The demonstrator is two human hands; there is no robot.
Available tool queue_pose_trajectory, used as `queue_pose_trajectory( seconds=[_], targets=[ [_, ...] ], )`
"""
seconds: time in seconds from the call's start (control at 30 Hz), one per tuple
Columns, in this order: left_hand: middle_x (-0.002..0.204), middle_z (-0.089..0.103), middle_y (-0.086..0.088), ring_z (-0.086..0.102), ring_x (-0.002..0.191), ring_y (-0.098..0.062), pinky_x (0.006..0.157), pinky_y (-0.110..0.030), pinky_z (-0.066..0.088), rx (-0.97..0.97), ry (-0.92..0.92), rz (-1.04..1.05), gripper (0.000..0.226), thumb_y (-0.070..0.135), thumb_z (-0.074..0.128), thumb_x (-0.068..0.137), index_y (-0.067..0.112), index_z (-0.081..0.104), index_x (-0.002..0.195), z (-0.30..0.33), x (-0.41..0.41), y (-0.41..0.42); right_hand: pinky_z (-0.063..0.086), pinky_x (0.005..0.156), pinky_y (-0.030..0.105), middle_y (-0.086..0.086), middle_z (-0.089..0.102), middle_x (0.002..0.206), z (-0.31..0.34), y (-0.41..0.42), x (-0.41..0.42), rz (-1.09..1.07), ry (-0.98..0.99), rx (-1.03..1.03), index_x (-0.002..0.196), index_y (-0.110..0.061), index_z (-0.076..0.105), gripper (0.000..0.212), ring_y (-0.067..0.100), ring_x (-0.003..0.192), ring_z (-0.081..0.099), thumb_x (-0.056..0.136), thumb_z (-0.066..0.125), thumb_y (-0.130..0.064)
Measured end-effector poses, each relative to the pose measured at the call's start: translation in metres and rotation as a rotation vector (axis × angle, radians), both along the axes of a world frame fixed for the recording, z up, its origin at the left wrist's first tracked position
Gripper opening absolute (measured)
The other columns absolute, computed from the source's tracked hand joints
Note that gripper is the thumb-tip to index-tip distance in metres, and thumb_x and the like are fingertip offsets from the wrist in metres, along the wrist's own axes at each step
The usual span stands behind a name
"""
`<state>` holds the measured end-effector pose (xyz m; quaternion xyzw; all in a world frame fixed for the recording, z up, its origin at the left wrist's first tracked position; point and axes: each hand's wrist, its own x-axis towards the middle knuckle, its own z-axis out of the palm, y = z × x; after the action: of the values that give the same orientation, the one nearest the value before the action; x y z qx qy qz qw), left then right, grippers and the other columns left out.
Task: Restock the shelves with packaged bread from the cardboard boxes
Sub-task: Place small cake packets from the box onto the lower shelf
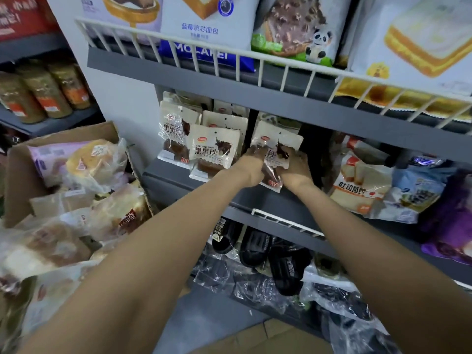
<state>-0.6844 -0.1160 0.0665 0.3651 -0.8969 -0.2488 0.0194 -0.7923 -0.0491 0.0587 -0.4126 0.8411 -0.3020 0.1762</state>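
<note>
- Two bare forearms in view, entering from the near edge, one at left and one at right.
- No sleeve visible on either arm within the frame.
- Wrists bare: no watch, band or bracelet visible.
- Left hand (251, 166) and right hand (296, 172): ungloved.
- Rings or nail detail: cannot tell, fingers too small and partly hidden.

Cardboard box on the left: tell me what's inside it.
The cardboard box holds a heap of clear-wrapped bread loaves, plus a purple packet. Whatever lies beneath the top layer is covered.
</note>
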Motion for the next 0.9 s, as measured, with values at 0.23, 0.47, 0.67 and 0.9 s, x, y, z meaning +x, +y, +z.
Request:
queue_pose_trajectory(
  seconds=[0.23, 0.47, 0.67, 0.9],
  targets=[
    [0.157, 0.01, -0.016, 0.016, 0.145, -0.03, 0.113, -0.028, 0.021, 0.116, 0.008, 0.05, 0.071, 0.007, 0.048, 0.093, 0.02, 0.009, 0.152, -0.021, -0.012, 0.0, 0.019, 0.113, 0.023, 0.011, 0.012, 0.156, -0.012, 0.001, -0.014, 0.108, 0.063, 0.028, 0.14, -0.014, 0.041, 0.053, 0.025, 0.143, 0.023, 0.09, 0.057, -0.012],
    [0.115, 0.062, -0.021, 0.057, 0.108, -0.033, 0.083, -0.027, 0.041, 0.023, 0.228, 0.196, 0.033, 0.003, 0.046, 0.093, 0.001, 0.05, 0.125, 0.005, 0.029, 0.017, 0.024, 0.109, 0.021, 0.015, 0.021, 0.146, 0.002, 0.019, 0.026, 0.135, 0.187, -0.107, 0.13, -0.008, 0.052, 0.042, 0.027, 0.137, 0.027, 0.089, 0.052, 0.0],
    [0.106, 0.069, -0.008, 0.064, 0.095, -0.028, 0.085, -0.038, 0.052, -0.007, 0.332, 0.357, 0.024, 0.01, 0.048, 0.09, 0.014, 0.064, 0.107, 0.019, 0.124, 0.03, 0.032, 0.084, 0.013, 0.007, 0.046, 0.118, 0.026, 0.032, 0.11, 0.283, 0.092, -0.114, 0.119, -0.011, 0.06, 0.033, 0.017, 0.097, 0.053, 0.091, 0.047, -0.001],
    [0.109, 0.066, -0.012, 0.06, 0.102, -0.03, 0.077, -0.029, 0.044, -0.025, 0.129, 0.509, 0.024, 0.01, 0.048, 0.09, 0.009, 0.063, 0.109, 0.006, 0.254, 0.046, 0.042, 0.094, 0.021, 0.01, 0.059, 0.12, 0.013, 0.029, 0.231, 0.562, -0.058, 0.027, 0.119, -0.009, 0.062, 0.03, 0.021, 0.107, 0.059, 0.093, 0.048, -0.003]
  ],
)
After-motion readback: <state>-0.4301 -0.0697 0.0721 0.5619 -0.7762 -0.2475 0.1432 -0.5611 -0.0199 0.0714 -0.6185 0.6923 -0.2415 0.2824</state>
